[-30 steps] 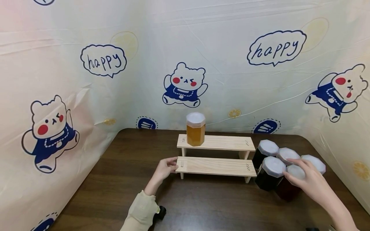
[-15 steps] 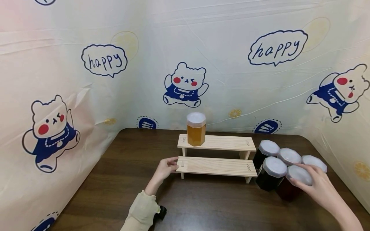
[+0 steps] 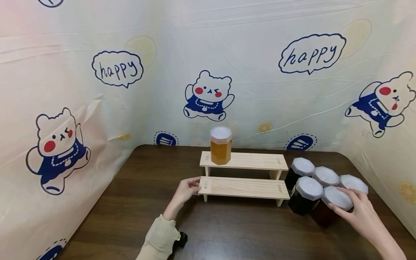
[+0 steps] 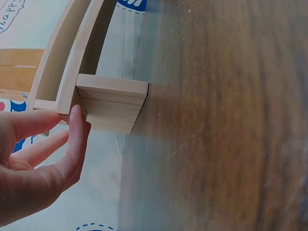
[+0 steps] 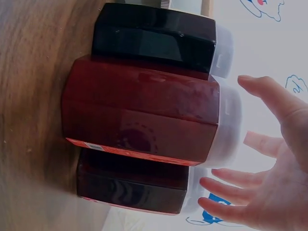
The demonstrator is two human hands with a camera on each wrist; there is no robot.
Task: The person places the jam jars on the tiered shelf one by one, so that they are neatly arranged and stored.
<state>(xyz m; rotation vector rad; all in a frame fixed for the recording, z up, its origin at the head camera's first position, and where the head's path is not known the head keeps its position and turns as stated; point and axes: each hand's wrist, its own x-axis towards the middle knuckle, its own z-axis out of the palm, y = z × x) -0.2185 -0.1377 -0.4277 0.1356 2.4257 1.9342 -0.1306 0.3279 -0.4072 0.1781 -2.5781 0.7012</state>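
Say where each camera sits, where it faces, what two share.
Head: worn on the head, facing forward and down at the table; left grip, right grip and both forearms show.
Left wrist: on that wrist, facing one end of the wooden stand; only left grip shows.
Right wrist: on that wrist, facing the dark jars side-on; only right grip shows.
Head and left wrist share the wooden stand and amber jar.

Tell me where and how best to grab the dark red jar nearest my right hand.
Probably by its pale lid, from above and the near side, pinching opposite edges: the dark red jar stands upright, its lid is faceted, and the black jar close on its left leaves little room lower down.
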